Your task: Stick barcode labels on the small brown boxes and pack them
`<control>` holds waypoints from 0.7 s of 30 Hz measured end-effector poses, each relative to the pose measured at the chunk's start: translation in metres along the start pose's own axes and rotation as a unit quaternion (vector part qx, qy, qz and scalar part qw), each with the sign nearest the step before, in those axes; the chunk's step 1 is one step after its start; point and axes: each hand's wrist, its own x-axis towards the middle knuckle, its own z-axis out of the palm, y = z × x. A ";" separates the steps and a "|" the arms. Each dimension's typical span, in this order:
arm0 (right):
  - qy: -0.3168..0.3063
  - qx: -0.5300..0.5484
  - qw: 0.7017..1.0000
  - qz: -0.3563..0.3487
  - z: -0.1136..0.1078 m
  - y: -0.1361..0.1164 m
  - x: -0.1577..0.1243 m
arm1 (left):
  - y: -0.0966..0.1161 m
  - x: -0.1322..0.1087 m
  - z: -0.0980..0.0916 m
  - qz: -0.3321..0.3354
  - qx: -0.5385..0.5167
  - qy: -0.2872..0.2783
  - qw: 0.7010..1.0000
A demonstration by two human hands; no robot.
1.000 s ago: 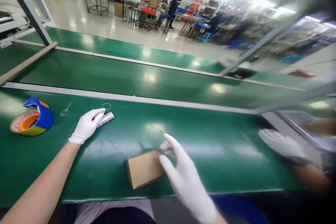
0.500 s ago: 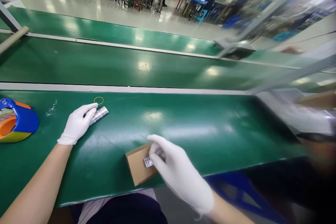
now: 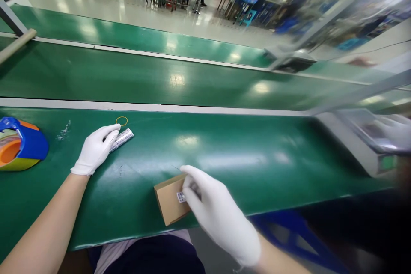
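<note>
My left hand [image 3: 94, 150], in a white glove, rests on the green table with its thumb and forefinger closed around a silvery roll of printed labels [image 3: 123, 138]. Just beyond those fingertips lies a thin yellow rubber band [image 3: 121, 121]. Closer to me, my right hand [image 3: 215, 209], also gloved, has its fingers curled over the right part of a small brown cardboard box [image 3: 171, 205]. Its thumb lies against the front face and partly covers a white printed label [image 3: 181, 197]. A fine dark line sticks out by the right forefinger; what it is cannot be made out.
A blue, orange and yellow tape holder [image 3: 32, 145] stands at the left. At the right, a grey device [image 3: 349, 137] is blurred, with another person's gloved hand [image 3: 396, 130] over it. A pale rail [image 3: 160, 106] runs behind the green table [image 3: 224, 137].
At the right, the other person's hand has moved back, and the brown thing there is gone from view, uncovering more of the grey device. My hands and the box stay almost still.
</note>
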 end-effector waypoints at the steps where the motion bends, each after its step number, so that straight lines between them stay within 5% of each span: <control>1: 0.005 -0.034 0.999 -0.012 0.004 -0.002 -0.001 | 0.000 0.000 0.000 -0.001 0.000 -0.001 1.000; 6: 0.040 -0.194 0.980 -0.005 0.008 0.000 -0.004 | -0.001 0.000 -0.001 -0.004 -0.005 -0.002 1.000; 13: 0.194 -0.103 0.970 0.106 -0.021 0.068 0.001 | -0.009 0.004 0.006 0.017 -0.045 0.003 0.999; 21: 0.122 0.106 0.976 0.145 0.007 0.124 0.103 | 0.005 0.000 0.002 0.066 -0.019 0.030 0.997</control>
